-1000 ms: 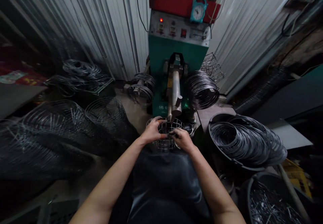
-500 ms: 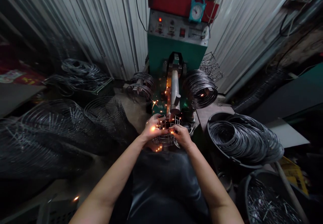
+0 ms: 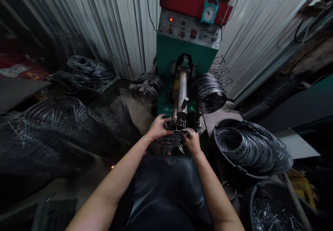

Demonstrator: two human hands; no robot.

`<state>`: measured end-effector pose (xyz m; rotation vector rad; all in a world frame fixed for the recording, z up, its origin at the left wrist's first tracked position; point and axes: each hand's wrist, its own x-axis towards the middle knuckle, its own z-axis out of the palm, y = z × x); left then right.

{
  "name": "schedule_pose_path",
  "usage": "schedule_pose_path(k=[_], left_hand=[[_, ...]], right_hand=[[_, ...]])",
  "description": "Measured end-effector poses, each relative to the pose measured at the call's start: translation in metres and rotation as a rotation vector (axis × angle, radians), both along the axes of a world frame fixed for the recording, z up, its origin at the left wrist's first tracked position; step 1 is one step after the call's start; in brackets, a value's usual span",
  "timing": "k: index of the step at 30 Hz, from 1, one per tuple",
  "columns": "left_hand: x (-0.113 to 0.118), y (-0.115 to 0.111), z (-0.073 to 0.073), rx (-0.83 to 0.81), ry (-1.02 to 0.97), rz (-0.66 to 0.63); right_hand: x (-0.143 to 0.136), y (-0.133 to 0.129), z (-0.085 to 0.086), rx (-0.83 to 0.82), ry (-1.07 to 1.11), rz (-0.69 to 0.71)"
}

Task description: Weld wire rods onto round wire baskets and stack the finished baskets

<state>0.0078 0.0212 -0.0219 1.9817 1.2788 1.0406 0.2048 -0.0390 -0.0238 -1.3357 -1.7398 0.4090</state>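
Observation:
A round wire basket (image 3: 170, 139) is held under the metal arm (image 3: 182, 90) of a green machine (image 3: 187, 45). My left hand (image 3: 159, 128) grips the basket's left side, thumb and fingers around its wires. My right hand (image 3: 191, 139) is closed at the basket's right side, its fingertips pinched at the rim; what they pinch is too small to make out. The arm's lower tip meets the basket's far rim between my hands.
Wire ring coils hang left (image 3: 147, 88) and right (image 3: 210, 92) of the machine. A black tub of wire rings (image 3: 220, 147) and a bucket of metal scraps (image 3: 251, 203) stand at right. Wire baskets (image 3: 111, 120) are piled at left. A turquoise clock (image 3: 209, 11) sits on the machine.
The bright sparks around the basket and arm have mostly gone; only small glows remain. The view has shifted slightly, and my right hand has moved a little away from my left.

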Motion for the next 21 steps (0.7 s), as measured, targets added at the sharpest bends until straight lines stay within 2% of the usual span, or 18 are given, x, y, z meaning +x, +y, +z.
schedule_pose_path(k=[8, 14, 16, 18, 21], left_hand=[[0.001, 0.021, 0.003, -0.010, 0.020, 0.022], [0.005, 0.025, -0.003, 0.008, -0.029, -0.008], [0.004, 0.025, -0.002, 0.006, -0.022, -0.018], [0.004, 0.026, -0.002, -0.017, -0.015, -0.024], [0.005, 0.027, -0.003, -0.053, -0.012, -0.024]], right_hand=[[-0.006, 0.024, -0.001, 0.016, 0.042, -0.042], [-0.006, 0.016, 0.001, -0.021, 0.148, -0.157], [-0.002, 0.007, -0.004, -0.105, 0.307, -0.236], [0.005, -0.007, -0.012, -0.284, 0.537, -0.268], [0.018, -0.030, -0.028, -0.562, 0.893, -0.197]])
